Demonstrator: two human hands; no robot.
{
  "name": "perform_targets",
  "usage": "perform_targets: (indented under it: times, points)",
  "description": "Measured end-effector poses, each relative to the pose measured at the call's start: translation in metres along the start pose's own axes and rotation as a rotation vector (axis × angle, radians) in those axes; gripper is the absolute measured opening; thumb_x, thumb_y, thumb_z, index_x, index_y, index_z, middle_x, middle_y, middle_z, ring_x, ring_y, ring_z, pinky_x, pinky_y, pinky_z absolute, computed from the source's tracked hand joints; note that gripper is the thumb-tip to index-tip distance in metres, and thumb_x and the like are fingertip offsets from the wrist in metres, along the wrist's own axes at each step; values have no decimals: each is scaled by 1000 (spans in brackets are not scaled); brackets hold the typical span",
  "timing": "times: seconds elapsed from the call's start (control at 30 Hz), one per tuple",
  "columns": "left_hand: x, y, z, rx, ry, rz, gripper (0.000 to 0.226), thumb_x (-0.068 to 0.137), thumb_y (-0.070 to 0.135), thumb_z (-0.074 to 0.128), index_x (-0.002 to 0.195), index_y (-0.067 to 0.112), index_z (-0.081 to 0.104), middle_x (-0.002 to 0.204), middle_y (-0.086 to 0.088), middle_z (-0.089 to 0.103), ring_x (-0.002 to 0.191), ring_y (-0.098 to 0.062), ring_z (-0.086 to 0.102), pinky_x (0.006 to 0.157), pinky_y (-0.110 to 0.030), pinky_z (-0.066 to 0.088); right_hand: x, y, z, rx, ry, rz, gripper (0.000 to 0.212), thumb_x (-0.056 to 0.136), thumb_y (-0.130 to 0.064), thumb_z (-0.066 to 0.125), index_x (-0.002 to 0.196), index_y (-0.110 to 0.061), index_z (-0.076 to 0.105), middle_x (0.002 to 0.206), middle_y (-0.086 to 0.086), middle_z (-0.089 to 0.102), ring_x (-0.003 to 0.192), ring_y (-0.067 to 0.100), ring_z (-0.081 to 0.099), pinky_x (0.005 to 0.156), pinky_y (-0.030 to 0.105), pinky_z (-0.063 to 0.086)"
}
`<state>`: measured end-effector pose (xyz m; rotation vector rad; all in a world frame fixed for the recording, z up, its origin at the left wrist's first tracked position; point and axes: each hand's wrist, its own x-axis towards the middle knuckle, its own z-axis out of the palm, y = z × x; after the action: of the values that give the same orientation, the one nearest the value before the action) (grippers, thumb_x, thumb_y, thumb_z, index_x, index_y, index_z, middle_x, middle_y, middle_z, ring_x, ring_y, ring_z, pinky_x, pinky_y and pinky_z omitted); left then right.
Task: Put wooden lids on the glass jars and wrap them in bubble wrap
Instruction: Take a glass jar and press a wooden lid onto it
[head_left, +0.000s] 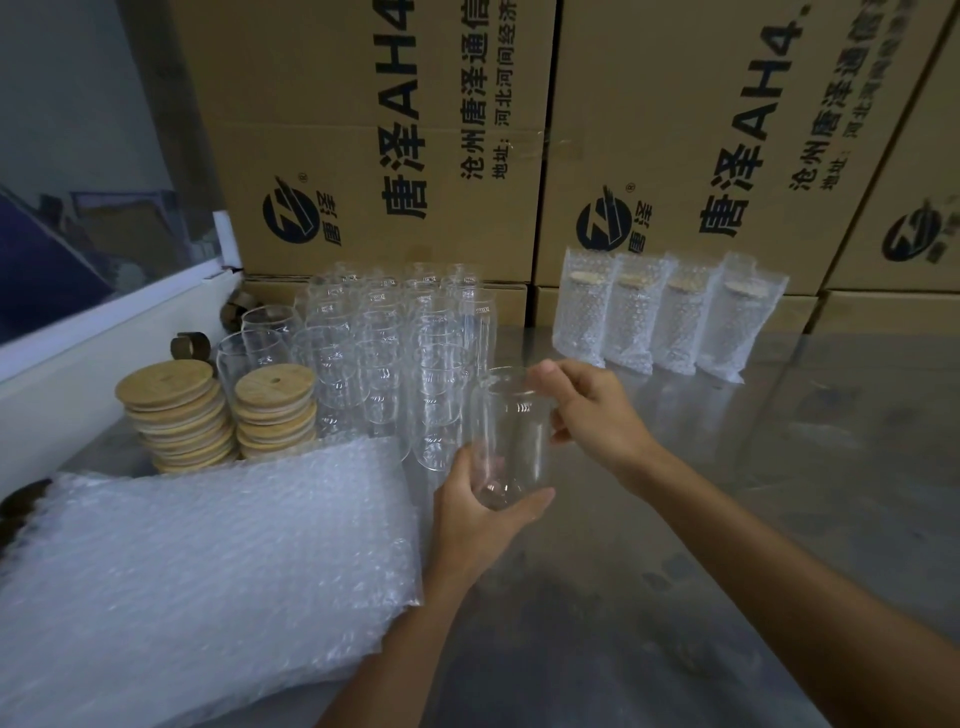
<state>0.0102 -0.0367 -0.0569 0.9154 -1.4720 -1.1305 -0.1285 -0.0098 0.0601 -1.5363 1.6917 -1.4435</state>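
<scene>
Left: bubble wrap stack (208, 561), two lid stacks (179, 415) behind it, bare jars beside them. Centre: open jar (511, 436) lifted over the table (727, 519), left hand (478, 519) cupping its base, right hand (587, 410) pinching the rim. Step: lidding (not started). Next needs a freed hand to fetch a lid. Right: four wrapped jars (670, 317).

A grey metal bench (701, 545) carries a stack of bubble wrap (208, 561) at the near left, two piles of wooden lids (218, 410) behind it, clustered empty glass jars (384, 353), and four wrapped jars (665, 317) standing against cardboard boxes (675, 156).
</scene>
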Motion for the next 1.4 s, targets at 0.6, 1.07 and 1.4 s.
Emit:
perform_targets:
  times: [0.6, 1.07, 1.4]
  points:
    - [-14, 4, -1, 114, -242, 227, 129, 46, 71, 88, 152, 50, 19, 118, 23, 66, 90, -10, 68, 66, -20, 47, 11, 42, -17, -10, 110, 386, 55, 109, -40, 31, 81, -3, 60, 82, 18, 72, 45, 28, 64, 44, 32, 53]
    - [-19, 16, -4, -41, 88, 282, 89, 74, 59, 77, 145, 47, 25, 144, 4, 51, 133, -18, 52, 103, -55, 48, -29, 25, 27, -82, -47, 251, 50, 107, -46, 29, 94, -10, 61, 70, 13, 69, 52, 30, 69, 52, 37, 58]
    - [-22, 25, -6, 32, 242, 268, 100, 68, 53, 76, 149, 18, 29, 141, -13, 51, 131, -27, 52, 105, -52, 46, -38, 8, 21, -289, -72, -87, 67, 106, -53, 26, 80, -5, 65, 67, 5, 67, 75, 26, 66, 82, 48, 54]
